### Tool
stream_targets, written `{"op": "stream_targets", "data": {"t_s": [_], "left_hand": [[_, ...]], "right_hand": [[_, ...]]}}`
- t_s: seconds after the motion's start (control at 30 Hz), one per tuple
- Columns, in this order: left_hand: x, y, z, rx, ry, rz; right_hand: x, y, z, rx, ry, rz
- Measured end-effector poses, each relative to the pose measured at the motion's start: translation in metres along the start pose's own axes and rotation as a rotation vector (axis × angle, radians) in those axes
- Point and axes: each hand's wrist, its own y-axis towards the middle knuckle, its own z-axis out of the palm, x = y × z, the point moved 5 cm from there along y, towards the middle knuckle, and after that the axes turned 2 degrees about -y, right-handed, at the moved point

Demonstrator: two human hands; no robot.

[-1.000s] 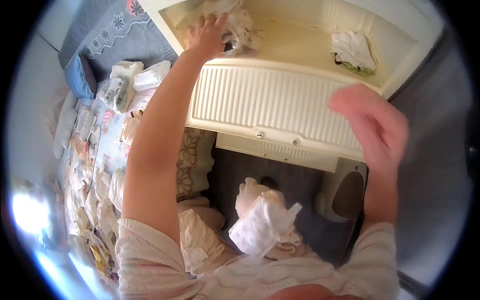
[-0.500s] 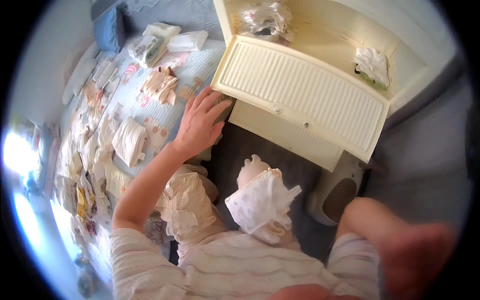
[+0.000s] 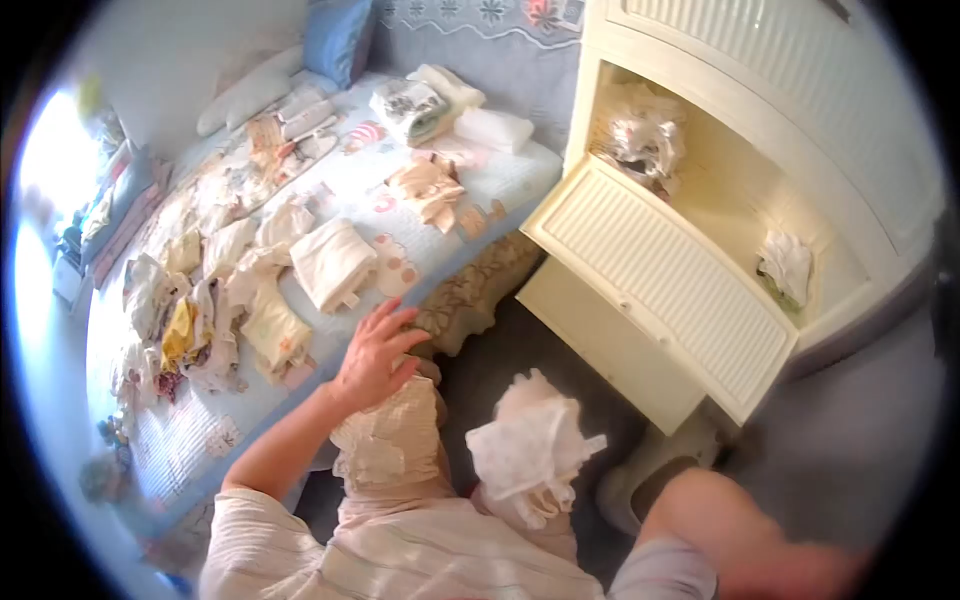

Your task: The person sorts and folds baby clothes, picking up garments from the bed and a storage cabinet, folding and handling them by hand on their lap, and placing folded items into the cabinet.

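My left hand (image 3: 380,350) is open, fingers apart and holding nothing, above my left knee by the near edge of the bed. My right hand (image 3: 800,572) is a blur at the lower right, its fingers smeared by motion. A white printed baby garment (image 3: 530,445) lies over my right knee, touched by neither hand. Nearest to my left hand on the bed is a folded cream cloth (image 3: 335,265). To its left, a pale yellow garment (image 3: 275,330) lies among several small clothes. A peach garment (image 3: 428,190) rests farther back.
A cream cabinet (image 3: 700,45) stands at the right, its ribbed flap door (image 3: 660,275) hanging open above another pulled-out front (image 3: 600,335). White bundles (image 3: 785,265) sit inside the compartment. The bed (image 3: 520,180) also holds wrapped packs (image 3: 410,110) and a blue pillow (image 3: 338,40).
The view has shifted, so bed and cabinet appear farther right and lower. My left hand has moved away from the flap door's corner toward my knee. My right hand stays blurred at the lower right.
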Motion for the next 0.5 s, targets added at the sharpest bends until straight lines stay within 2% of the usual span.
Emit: {"op": "stream_targets", "data": {"t_s": [0.1,0.2,0.37,0.43,0.5], "left_hand": [[0.006,-0.037,-0.009,0.031,-0.049,-0.044],[0.027,-0.066,-0.002,-0.026,-0.016,-0.090],[0.060,-0.125,0.006,0.022,-0.230,-0.443],[0.070,-0.139,0.009,0.040,-0.273,-0.512],[0.071,-0.160,0.029,0.038,-0.443,-0.660]], "right_hand": [[-0.005,0.007,0.005,-0.012,0.049,0.056],[-0.014,0.005,0.016,0.019,0.120,0.065],[-0.054,0.010,0.037,0.067,0.268,0.207],[-0.062,0.010,0.042,0.049,0.308,0.241],[-0.076,0.013,0.049,0.076,0.359,0.269]]}}
